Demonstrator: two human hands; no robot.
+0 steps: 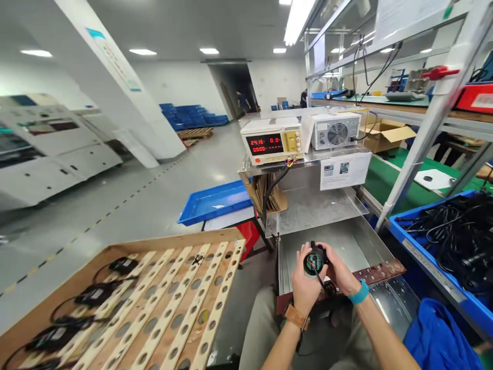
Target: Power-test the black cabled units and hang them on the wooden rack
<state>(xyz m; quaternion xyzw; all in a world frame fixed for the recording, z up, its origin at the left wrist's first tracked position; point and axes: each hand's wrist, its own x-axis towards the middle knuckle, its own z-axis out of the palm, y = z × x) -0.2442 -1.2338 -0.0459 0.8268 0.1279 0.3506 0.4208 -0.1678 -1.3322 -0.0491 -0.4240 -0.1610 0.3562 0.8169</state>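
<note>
Left hand (pixel 307 280) and right hand (pixel 339 270) half-curled, cupping round black device (pixel 314 263) between them, above metal drawer (pixel 295 257) at five o'clock. Finger pinch unclear.

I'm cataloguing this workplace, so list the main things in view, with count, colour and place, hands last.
Round device: one, black, green-faced, lower right of centre
Metal rack: one, silver, right of centre
Power supply: one, white, red digits, on rack
Fan unit: one, grey, beside it
Open carton: one, brown, right
Wooden tray: one, tan, lower left
Adapters: several, black, inside it
Cable bin: one, blue, right edge
Shallow tray: one, blue, centre
Cloth: one, blue, lower right
Cabinets: several, white, far left
Trouser legs: two, khaki, bottom
Left hand: one, brown wristband, holding device
Right hand: one, teal wristband, holding device
</note>
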